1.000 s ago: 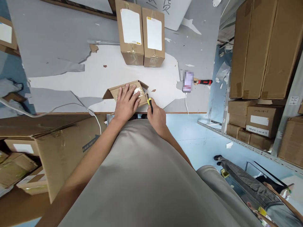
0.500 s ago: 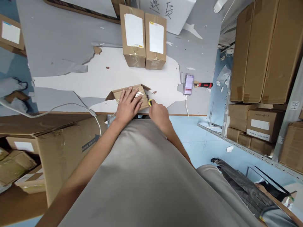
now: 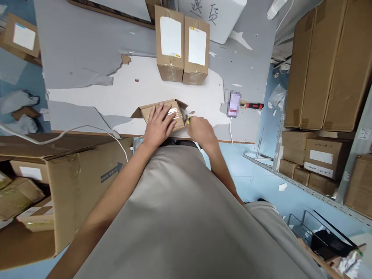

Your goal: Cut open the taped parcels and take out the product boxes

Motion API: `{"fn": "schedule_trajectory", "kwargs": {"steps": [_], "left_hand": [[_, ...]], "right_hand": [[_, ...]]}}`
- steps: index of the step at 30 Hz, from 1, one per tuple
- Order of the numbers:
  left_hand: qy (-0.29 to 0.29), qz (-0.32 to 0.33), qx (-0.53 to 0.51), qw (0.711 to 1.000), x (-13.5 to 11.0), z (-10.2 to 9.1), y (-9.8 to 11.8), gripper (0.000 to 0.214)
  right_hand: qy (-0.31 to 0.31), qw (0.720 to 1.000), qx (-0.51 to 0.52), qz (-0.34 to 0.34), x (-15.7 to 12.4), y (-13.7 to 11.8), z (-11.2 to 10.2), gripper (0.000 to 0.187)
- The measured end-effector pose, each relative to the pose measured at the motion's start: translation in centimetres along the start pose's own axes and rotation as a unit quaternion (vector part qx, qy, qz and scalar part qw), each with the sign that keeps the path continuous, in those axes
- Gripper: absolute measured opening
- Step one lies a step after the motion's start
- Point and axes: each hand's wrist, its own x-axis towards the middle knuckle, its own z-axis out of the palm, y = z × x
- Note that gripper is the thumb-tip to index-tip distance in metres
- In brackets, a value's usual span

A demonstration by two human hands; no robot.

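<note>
A small cardboard box [image 3: 179,115] with clear tape lies near the table's front edge, end flaps sticking out at both sides. My left hand [image 3: 158,126] rests flat on its top, fingers spread, covering much of the tape. Closed around a utility knife [image 3: 188,119] is my right hand [image 3: 202,131], just off the box's right end. Only a bit of the knife's yellow and dark body shows; the rest is inside the fist. Whether the blade touches the box I cannot tell.
Two labelled cartons [image 3: 170,71] stand farther back, by a white box [image 3: 226,19] with handwriting. A phone [image 3: 234,104] on a cable and a red-black handled tool [image 3: 253,105] lie to the right. A large open carton [image 3: 87,193] stands front left; shelved boxes [image 3: 322,155] are at right.
My right hand with the utility knife has moved away to the right from the box's end. The left hand stays on the box. A person at lower right has mostly gone out of view.
</note>
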Motion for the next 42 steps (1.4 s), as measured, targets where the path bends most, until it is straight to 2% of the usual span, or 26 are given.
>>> {"fn": "schedule_trajectory", "kwargs": {"steps": [3,6,9,11,14,18,21,23,25,28,32,35,37,42], "left_hand": [[0.012,-0.002,-0.003,1.000,-0.1,-0.9,-0.4,0.057],[0.028,-0.021,0.011,0.999,-1.4,-2.5,-1.2,0.077],[0.043,-0.046,0.027,0.998,-3.9,-4.0,-2.4,0.115],[0.048,-0.069,0.029,0.996,-5.8,-4.5,-3.3,0.135],[0.056,-0.122,0.016,0.991,-8.5,-4.0,-5.2,0.151],[0.071,-0.198,-0.047,0.976,-10.5,-1.8,-9.0,0.153],[0.032,-0.274,-0.137,0.951,-10.0,-0.1,-12.3,0.149],[-0.024,-0.345,-0.199,0.917,-8.9,0.7,-14.1,0.153],[-0.071,-0.406,-0.255,0.875,-7.4,1.2,-15.3,0.156],[-0.086,-0.457,-0.349,0.814,-5.1,1.5,-16.1,0.137],[-0.066,-0.468,-0.480,0.739,-2.3,1.7,-16.1,0.099],[-0.074,-0.468,-0.538,0.697,-0.5,2.1,-15.7,0.100],[-0.077,-0.476,-0.546,0.685,0.5,2.4,-15.4,0.102],[-0.045,-0.502,-0.511,0.697,1.4,2.7,-15.0,0.086]], "right_hand": [[0.069,0.992,0.040,0.099,1.0,4.5,1.1,0.045],[0.092,0.974,0.063,0.196,4.4,9.1,3.7,0.057],[0.064,0.969,0.074,0.225,7.8,12.1,6.3,0.062],[0.061,0.970,0.071,0.225,8.9,12.8,7.3,0.066],[0.089,0.972,0.064,0.210,8.7,11.9,7.4,0.068],[0.132,0.979,0.087,0.126,6.2,7.0,6.6,0.076],[0.139,0.982,0.117,0.052,5.1,2.1,6.4,0.092],[0.142,0.981,0.132,0.021,5.5,-0.5,6.4,0.096],[0.149,0.979,0.139,0.006,6.7,-1.7,6.4,0.093],[0.159,0.973,0.167,-0.011,8.8,-1.2,6.0,0.079],[0.161,0.957,0.237,-0.037,10.2,1.4,5.9,0.066],[0.176,0.939,0.295,-0.035,10.3,2.5,6.7,0.062],[0.192,0.923,0.332,-0.023,10.4,2.8,7.4,0.062],[0.214,0.886,0.412,0.008,10.8,4.2,8.5,0.073]]}}
